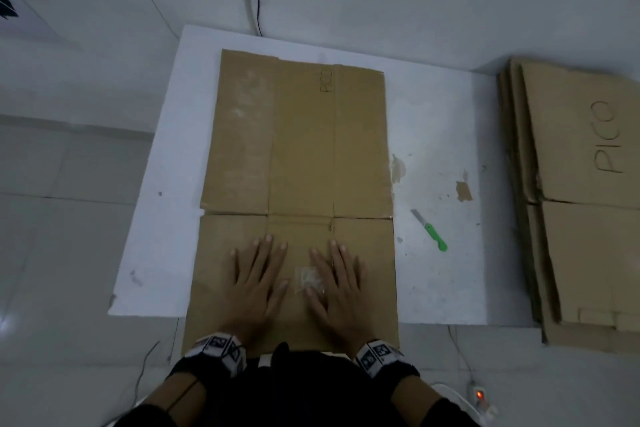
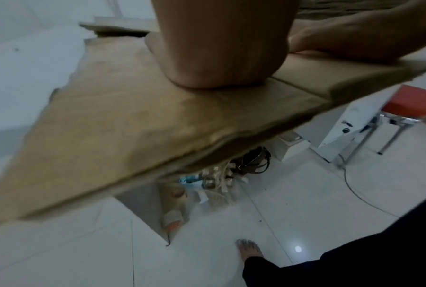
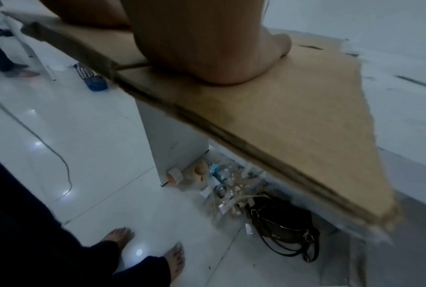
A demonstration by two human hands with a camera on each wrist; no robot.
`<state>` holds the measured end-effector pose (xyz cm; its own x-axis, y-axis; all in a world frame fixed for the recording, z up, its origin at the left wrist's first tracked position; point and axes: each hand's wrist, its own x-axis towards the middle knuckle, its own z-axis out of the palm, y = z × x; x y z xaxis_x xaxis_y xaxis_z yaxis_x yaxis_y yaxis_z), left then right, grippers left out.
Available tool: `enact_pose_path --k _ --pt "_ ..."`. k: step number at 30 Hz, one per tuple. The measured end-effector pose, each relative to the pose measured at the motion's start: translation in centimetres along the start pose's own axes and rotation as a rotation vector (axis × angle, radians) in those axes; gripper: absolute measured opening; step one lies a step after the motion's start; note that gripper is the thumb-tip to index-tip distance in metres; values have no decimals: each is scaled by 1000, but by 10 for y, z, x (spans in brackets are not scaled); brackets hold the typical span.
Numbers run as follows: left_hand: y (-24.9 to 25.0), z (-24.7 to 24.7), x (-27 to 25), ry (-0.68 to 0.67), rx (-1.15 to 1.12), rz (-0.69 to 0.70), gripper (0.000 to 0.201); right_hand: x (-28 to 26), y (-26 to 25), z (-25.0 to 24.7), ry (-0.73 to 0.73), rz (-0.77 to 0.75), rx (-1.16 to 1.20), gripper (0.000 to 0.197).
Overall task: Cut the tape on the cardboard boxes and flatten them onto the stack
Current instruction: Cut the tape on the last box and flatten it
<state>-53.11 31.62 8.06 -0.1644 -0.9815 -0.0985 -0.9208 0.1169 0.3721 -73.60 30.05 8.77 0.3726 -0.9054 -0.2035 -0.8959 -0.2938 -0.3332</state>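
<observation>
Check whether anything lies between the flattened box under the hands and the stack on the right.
The green knife and a torn cardboard scrap lie on the white table between the flattened box and the stack. Both are low, so lifting the box over should clear them.

A white table (image 1: 433, 121) carries a flattened cardboard box (image 1: 298, 149) at its centre (near edge overhanging at 6 o'clock). A green-handled knife (image 1: 431, 231) lies at 4 o'clock, torn cardboard scraps (image 1: 463, 191) at 3 o'clock.
</observation>
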Motion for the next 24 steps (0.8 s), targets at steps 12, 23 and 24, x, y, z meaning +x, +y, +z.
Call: enact_pose_path --k 12,23,24 --pt "-2 -7 9 -60 55 -19 63 9 7 4 9 -9 -43 68" --pt "-22 -25 130 -5 55 -47 62 136 26 -36 93 98 -30 74" --pt "-26 -26 143 -16 54 -52 63 149 29 -39 83 109 -33 75"
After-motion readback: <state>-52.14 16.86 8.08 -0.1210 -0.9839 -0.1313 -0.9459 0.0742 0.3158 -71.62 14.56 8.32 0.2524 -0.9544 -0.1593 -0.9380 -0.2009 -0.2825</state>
